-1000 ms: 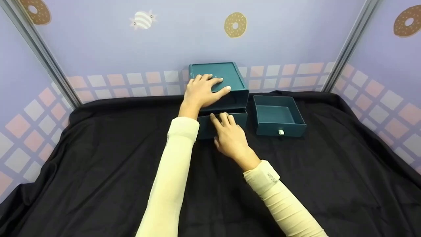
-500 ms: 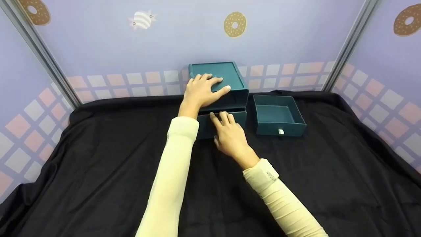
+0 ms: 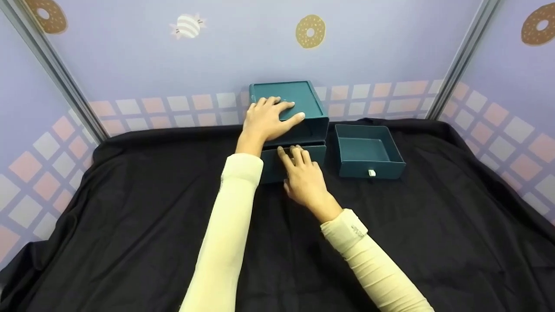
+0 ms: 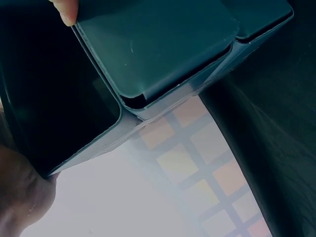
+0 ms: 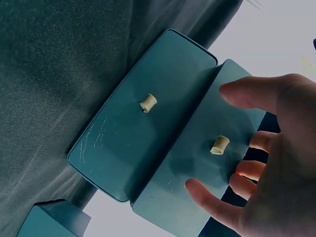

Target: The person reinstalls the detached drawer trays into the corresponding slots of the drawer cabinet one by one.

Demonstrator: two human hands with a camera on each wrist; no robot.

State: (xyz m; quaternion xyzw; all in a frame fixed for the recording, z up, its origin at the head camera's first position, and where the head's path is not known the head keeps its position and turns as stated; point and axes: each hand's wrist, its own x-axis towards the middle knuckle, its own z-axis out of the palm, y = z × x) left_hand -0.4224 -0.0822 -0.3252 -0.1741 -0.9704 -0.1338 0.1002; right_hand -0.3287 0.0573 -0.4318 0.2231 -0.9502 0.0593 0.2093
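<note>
A teal drawer cabinet (image 3: 299, 92) stands against the back wall, its top compartment vacant. My left hand (image 3: 265, 122) rests on the cabinet's top, fingers spread and thumb over the front edge. Below the opening, the upper remaining drawer (image 5: 190, 163) sticks out a little past the lower drawer (image 5: 133, 128). Each front carries a small cream pull tab. My right hand (image 3: 305, 178) holds the protruding drawer, several fingers hooked over its top edge and the thumb against its front. A fingertip (image 4: 68, 11) at that edge also shows in the left wrist view.
To the cabinet's right sits a removed teal drawer (image 3: 363, 149) with nothing in it, its cream tab facing me. Black cloth (image 3: 143, 208) covers the table. Patterned panels (image 3: 243, 47) enclose the back and both sides.
</note>
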